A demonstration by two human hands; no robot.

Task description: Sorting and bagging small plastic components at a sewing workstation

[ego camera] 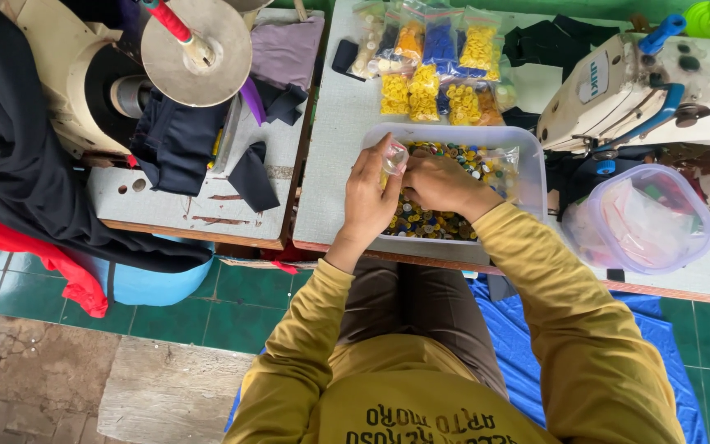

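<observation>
My left hand (369,197) holds a small clear plastic bag (394,156) upright over a clear plastic tub (536,177) filled with mixed coloured buttons (425,222). My right hand (440,182) is right beside it, fingers pinched at the bag's mouth; what the fingertips hold is hidden. Both hands hover over the tub's left half. Both arms wear mustard-yellow sleeves.
Several small bags of yellow, orange and blue buttons (429,62) lie at the back of the grey table (334,164). A round lidded plastic container (638,218) sits right. A white sewing machine (659,82) stands far right, another machine with dark cloth (178,140) left.
</observation>
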